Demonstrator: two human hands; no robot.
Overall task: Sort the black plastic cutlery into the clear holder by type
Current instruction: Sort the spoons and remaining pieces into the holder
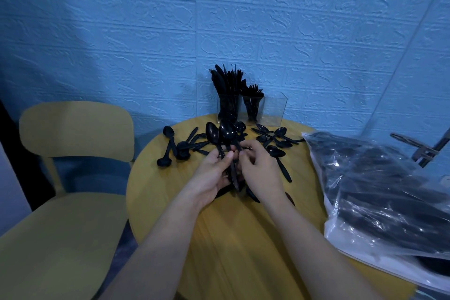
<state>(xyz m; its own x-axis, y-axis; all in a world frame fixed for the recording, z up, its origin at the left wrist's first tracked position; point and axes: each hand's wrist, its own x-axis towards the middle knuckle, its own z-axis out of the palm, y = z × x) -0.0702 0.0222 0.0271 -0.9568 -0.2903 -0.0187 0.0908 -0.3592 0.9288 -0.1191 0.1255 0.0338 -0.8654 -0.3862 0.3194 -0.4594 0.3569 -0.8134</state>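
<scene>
Black plastic spoons [224, 136] stood bunched in my left hand [214, 173], its fingers [225, 157] curled round the handles, bowls up, above the round yellow table [170, 202]. My right hand [260, 168] pinched the same bundle; which handle it held was hard to make out. No writing could be read anywhere. More spoons [275, 139] lay scattered near the table's far edge. Behind them the clear holder [275, 109] kept knives [226, 85] in its left compartment, forks [254, 95] in the middle. A clear bag [379, 192] of dark cutlery, cut off at right, blurred its contents.
</scene>
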